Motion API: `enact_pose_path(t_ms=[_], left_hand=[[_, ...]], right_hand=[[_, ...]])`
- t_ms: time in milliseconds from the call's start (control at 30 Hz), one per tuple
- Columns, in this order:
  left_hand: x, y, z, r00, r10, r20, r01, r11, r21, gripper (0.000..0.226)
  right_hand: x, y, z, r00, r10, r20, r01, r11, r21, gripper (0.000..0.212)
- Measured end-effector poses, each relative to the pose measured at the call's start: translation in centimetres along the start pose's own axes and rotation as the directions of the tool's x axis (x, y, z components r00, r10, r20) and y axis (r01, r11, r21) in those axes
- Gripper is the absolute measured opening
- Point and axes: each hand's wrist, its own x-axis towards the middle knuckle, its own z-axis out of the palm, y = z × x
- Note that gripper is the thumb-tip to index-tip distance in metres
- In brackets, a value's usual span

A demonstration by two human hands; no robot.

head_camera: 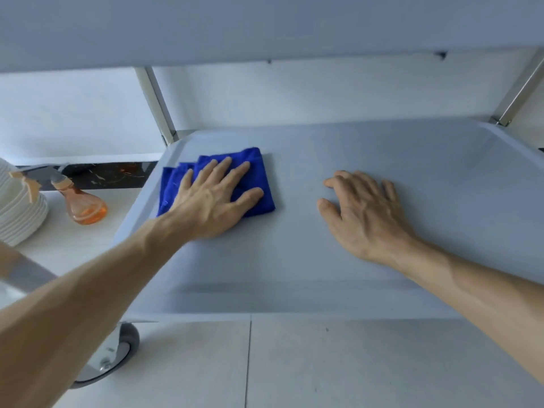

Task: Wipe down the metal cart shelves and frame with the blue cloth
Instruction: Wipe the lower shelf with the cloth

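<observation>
I look down at the lower shelf (338, 260) of a metal cart. A folded blue cloth (259, 169) lies near the shelf's left rear corner. My left hand (215, 198) lies flat on the cloth with fingers spread, pressing it against the shelf. My right hand (365, 210) rests palm down on the bare shelf to the right of the cloth, fingers slightly curled, holding nothing. The upper shelf (265, 25) spans the top of the view. Metal frame posts stand at the rear left (157, 104) and rear right (518, 92).
On the pale floor to the left stand an orange spray bottle (85, 206) and a stack of white plates (20, 210). A grey caster wheel (117, 357) sits under the cart's front left corner. Floor tiles (323, 366) run in front of the cart.
</observation>
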Motion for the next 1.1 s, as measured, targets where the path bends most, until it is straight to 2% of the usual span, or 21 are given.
enact_pose_path(t_ms=[167, 300, 333, 400, 467, 500, 567, 600, 667, 733, 767, 833, 933, 1100], left_hand=[[-8.3, 2.0, -0.3, 0.985, 0.164, 0.055, -0.162, 0.986, -0.027, 0.086], [-13.5, 3.4, -1.0, 0.96, 0.26, 0.1, -0.248, 0.961, -0.121, 0.084], [-14.5, 3.6, -1.2, 0.954, 0.277, 0.111, -0.256, 0.951, -0.173, 0.082], [-15.8, 3.4, -2.2, 0.96, 0.242, 0.139, -0.163, 0.89, -0.426, 0.075], [-16.1, 2.2, -3.3, 0.984, 0.137, 0.115, -0.027, 0.747, -0.664, 0.057], [-16.1, 1.4, -3.7, 0.995, 0.091, 0.043, -0.038, 0.732, -0.68, 0.047], [-15.8, -0.5, -4.1, 0.992, -0.01, -0.127, -0.071, 0.784, -0.617, 0.037], [-15.8, -1.5, -4.2, 0.981, -0.046, -0.189, -0.077, 0.802, -0.593, 0.04], [-15.8, -3.0, -4.2, 0.963, -0.089, -0.254, -0.079, 0.809, -0.582, 0.058], [-15.9, -4.2, -3.9, 0.959, -0.109, -0.262, -0.061, 0.821, -0.568, 0.071], [-15.9, -4.6, -3.7, 0.958, -0.108, -0.266, -0.061, 0.83, -0.555, 0.072], [-15.8, -4.5, -3.3, 0.954, -0.095, -0.285, -0.068, 0.856, -0.512, 0.067], [-15.5, -3.1, -2.8, 0.945, -0.031, -0.324, -0.117, 0.896, -0.427, 0.063], [-14.7, 0.1, -2.3, 0.956, 0.082, -0.283, -0.173, 0.934, -0.313, 0.034]], right_hand=[[0.2, 0.0, -0.5, 0.998, 0.017, 0.053, -0.018, 1.0, 0.023, 0.051], [1.0, 0.5, -2.1, 0.969, 0.035, 0.243, -0.056, 0.995, 0.081, 0.056], [1.1, 0.6, -2.9, 0.954, 0.026, 0.3, -0.048, 0.997, 0.065, 0.061], [1.0, 0.2, -4.5, 0.925, 0.028, 0.378, -0.043, 0.999, 0.032, 0.068], [0.2, -1.5, -5.5, 0.945, 0.032, 0.324, -0.062, 0.995, 0.084, 0.069], [-0.5, -2.9, -5.7, 0.97, 0.011, 0.242, -0.05, 0.986, 0.157, 0.066], [-2.5, -6.7, -5.9, 0.988, -0.141, 0.056, 0.12, 0.95, 0.289, 0.06], [-3.5, -8.6, -5.7, 0.966, -0.256, 0.028, 0.236, 0.925, 0.299, 0.061], [-5.2, -11.9, -4.7, 0.894, -0.427, 0.135, 0.385, 0.887, 0.256, 0.074], [-6.4, -14.0, -3.1, 0.831, -0.462, 0.311, 0.442, 0.886, 0.137, 0.084], [-6.8, -14.6, -2.3, 0.816, -0.465, 0.343, 0.473, 0.879, 0.068, 0.086], [-7.3, -14.6, -1.4, 0.816, -0.481, 0.322, 0.516, 0.856, -0.029, 0.086], [-7.6, -12.8, -1.6, 0.792, -0.534, 0.295, 0.573, 0.818, -0.057, 0.085], [-8.7, -7.8, -2.5, 0.802, -0.558, 0.211, 0.584, 0.807, -0.087, 0.093]])
